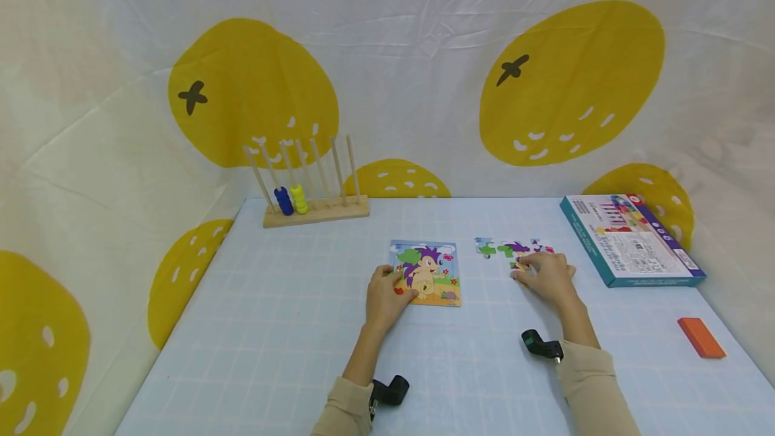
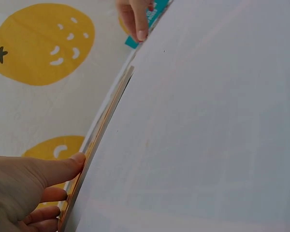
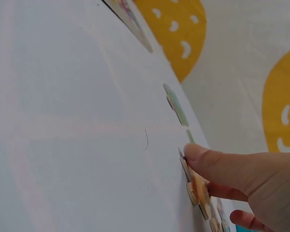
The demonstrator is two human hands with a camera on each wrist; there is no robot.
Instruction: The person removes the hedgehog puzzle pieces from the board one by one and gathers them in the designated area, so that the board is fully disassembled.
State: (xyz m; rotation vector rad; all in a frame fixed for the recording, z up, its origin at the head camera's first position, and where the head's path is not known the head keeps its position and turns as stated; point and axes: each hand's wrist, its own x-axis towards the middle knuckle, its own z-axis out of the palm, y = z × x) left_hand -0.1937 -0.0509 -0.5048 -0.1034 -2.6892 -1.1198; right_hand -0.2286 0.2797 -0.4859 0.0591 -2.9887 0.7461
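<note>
A square hedgehog picture board (image 1: 431,274) lies on the table. My left hand (image 1: 387,298) rests at its lower left, thumb and fingertips touching the picture. In the left wrist view the board (image 2: 99,137) shows nearly edge-on, with the thumb (image 2: 63,169) laid on it. To the right, my right hand (image 1: 549,279) pinches a jigsaw piece (image 3: 199,186) between thumb and fingers, at the near side of a loose group of pieces. Beyond it lie a green-and-blue piece (image 1: 486,246) and purple-and-green pieces (image 1: 513,248); the hand partly hides the group.
At the back left stands a wooden peg rack (image 1: 317,212) with blue beads (image 1: 283,201) and yellow beads (image 1: 299,200) on two pegs. A teal-edged box (image 1: 632,241) lies at the right, an orange block (image 1: 701,338) nearer. A patterned cloth (image 1: 424,86) hangs behind the table.
</note>
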